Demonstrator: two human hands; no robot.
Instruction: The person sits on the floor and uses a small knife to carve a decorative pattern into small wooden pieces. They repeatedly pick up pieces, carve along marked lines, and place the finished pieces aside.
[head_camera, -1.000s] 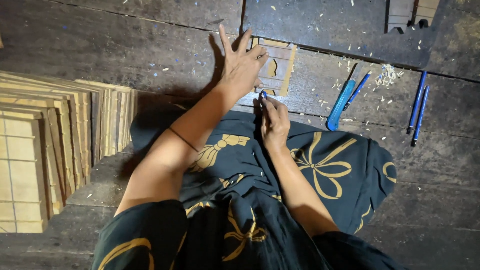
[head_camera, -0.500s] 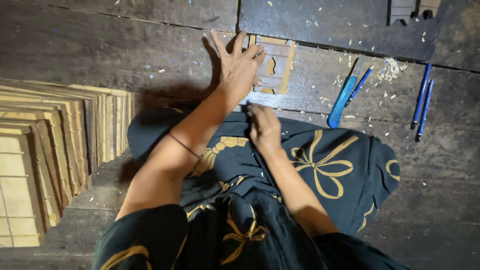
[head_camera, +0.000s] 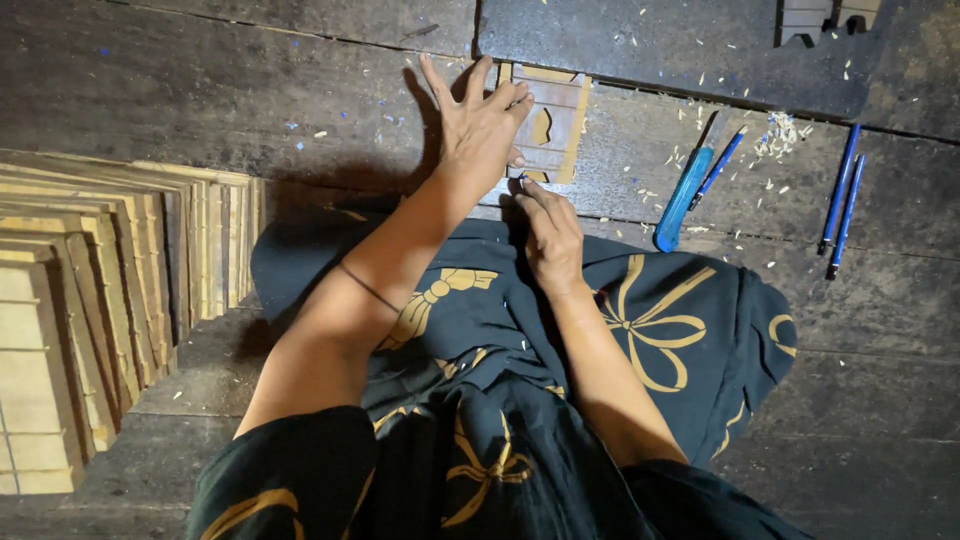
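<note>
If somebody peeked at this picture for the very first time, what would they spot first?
Probably the two bare arms reaching up the middle: the left hand is spread flat on a small pale wooden panel on the dark plank floor, and the right hand works at the panel's near edge. Next, the black cloth with gold bows below, and the stack of pale wooden frames at the left.

We press our left hand (head_camera: 478, 125) flat, fingers (head_camera: 437, 78) spread, on a small pale wooden frame (head_camera: 556, 125) lying on the dark plank floor (head_camera: 200, 100). Just below those fingers, our right hand (head_camera: 548, 232) pinches a thin tool at the frame's near edge. Right of the fingertips lie a blue cutter (head_camera: 683, 195) and pencils (head_camera: 840, 195); well left, stacked frames (head_camera: 90, 300).
</note>
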